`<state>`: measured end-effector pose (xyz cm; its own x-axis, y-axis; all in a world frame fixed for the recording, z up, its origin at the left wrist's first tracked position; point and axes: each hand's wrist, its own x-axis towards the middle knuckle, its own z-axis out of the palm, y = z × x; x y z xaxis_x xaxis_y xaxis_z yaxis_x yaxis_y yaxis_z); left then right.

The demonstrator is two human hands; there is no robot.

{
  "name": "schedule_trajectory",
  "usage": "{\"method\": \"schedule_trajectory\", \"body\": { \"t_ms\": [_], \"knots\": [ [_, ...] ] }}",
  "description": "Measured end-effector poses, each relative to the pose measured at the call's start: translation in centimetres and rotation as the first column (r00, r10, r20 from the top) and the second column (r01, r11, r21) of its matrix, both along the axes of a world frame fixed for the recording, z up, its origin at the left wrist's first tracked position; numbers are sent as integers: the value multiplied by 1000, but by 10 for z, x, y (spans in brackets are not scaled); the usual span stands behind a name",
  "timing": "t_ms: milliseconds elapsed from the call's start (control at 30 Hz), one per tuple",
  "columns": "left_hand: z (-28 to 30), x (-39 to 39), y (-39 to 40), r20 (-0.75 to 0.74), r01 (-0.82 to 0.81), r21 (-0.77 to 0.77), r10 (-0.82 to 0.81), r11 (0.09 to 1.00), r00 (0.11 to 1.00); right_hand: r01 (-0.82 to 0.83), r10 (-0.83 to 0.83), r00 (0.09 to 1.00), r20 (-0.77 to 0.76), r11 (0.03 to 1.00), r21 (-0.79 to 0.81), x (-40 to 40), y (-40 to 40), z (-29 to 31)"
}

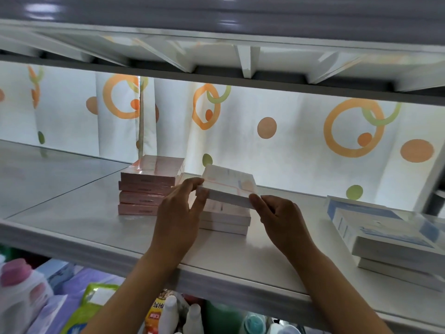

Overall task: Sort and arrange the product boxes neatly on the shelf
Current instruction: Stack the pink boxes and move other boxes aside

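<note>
A flat white box [228,183] with pale pink markings is held between both hands, tilted, just above a short stack of similar white boxes [225,219] on the grey shelf [96,227]. My left hand [179,213] grips its left edge, thumb on top and fingers along the side. My right hand [279,213] pinches its front right corner. A stack of several pink boxes [149,186] stands to the left, touching or nearly touching the white stack. Blue and white boxes [390,239] lie stacked at the right.
A patterned curtain [289,141] with orange rings hangs behind the shelf. Another shelf [216,75] runs low overhead with white boxes on it. Below the shelf's front edge are bottles [21,292], packets [91,307] and white containers [183,317].
</note>
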<state>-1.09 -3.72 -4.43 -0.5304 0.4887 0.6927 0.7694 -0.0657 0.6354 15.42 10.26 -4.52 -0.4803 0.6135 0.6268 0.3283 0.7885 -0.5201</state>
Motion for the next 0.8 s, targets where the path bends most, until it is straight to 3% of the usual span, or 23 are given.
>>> {"method": "schedule_trajectory", "body": {
  "t_ms": [133,233,333,400,600,700,800],
  "knots": [
    [0,0,1,-5,59,22,-58,998,998,-25,20,995,-93,999,-49,1,-5,7],
    [-1,1,2,-66,89,15,-87,996,994,-209,130,941,-312,950,-234,4,-9,19],
    [-4,3,5,-184,138,15,-133,990,974,-486,178,804,-567,747,-454,11,-10,29],
    [-3,4,5,-182,154,36,-145,987,973,-602,102,704,-702,610,-515,15,-10,35],
    [30,-7,-2,176,129,200,-165,971,971,-754,-132,504,-854,415,-509,28,-3,40],
    [68,-21,1,462,215,263,-319,940,828,-782,-173,451,-876,396,-481,30,-1,41],
    [95,-25,6,685,379,196,-403,904,607,-726,-136,574,-808,372,-578,31,-5,42]
  ]
}}
